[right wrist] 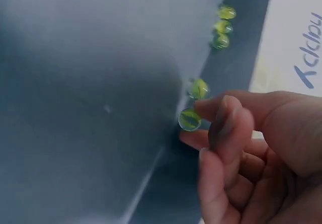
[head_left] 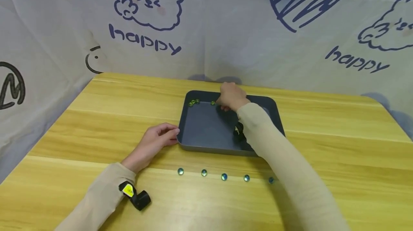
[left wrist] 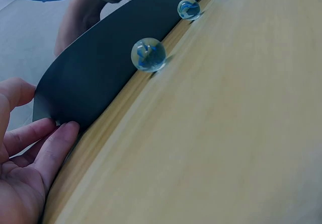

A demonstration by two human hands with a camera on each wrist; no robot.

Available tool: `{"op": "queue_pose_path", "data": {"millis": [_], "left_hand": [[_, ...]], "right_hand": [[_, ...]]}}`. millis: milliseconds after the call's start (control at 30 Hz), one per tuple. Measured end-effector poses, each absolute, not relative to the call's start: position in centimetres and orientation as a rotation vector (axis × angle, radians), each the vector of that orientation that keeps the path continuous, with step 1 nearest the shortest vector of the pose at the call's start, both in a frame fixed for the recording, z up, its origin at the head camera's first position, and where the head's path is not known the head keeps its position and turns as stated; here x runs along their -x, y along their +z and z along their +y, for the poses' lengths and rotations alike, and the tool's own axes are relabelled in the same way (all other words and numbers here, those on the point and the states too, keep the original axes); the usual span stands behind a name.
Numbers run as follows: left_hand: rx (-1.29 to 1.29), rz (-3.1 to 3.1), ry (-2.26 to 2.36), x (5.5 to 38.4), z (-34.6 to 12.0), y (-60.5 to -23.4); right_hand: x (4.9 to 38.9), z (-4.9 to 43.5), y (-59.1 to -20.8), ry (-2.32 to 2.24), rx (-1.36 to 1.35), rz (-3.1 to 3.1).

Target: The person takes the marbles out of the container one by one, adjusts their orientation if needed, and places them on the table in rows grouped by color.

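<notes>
A dark grey baking tray (head_left: pixel 206 127) lies on the wooden table. My left hand (head_left: pixel 156 139) holds its left side near the front corner, fingertips against the outer wall in the left wrist view. Over the tray's far edge, my right hand (head_left: pixel 232 96) pinches a clear marble with a yellow-green swirl (right wrist: pixel 190 119) between its fingertips, low by the far wall. Close beside it is another yellow-green marble (right wrist: pixel 199 88). Three more yellow-green marbles (right wrist: pixel 222 27) sit together in the tray's far left corner. The right forearm hides part of the tray's right side.
In front of the tray, several clear marbles with blue swirls (head_left: pixel 224 177) stand in a spaced row on the table (head_left: pixel 96 123). The rightmost lies beside the right sleeve (head_left: pixel 284 159). Behind the table hangs a white cloth (head_left: pixel 226 44) with drawings.
</notes>
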State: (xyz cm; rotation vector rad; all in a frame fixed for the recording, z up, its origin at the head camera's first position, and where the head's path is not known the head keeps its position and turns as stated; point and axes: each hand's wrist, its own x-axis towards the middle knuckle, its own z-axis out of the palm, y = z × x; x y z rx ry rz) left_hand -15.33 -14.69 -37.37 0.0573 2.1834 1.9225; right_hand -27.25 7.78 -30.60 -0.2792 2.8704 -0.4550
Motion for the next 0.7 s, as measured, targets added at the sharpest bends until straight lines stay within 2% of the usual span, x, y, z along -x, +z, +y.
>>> {"op": "queue_pose_path", "data": {"millis": [367, 700], "left_hand": [[-0.075, 2.184, 1.912, 15.4, -14.7, -37.3], [-0.057, 2.185, 1.902, 15.3, -14.7, -37.1]], "right_hand": [[26.5, 9.7, -27.0, -0.74, 0.407, 2.733], [23.6, 10.0, -25.8, -0.901, 0.615, 2.747]]}}
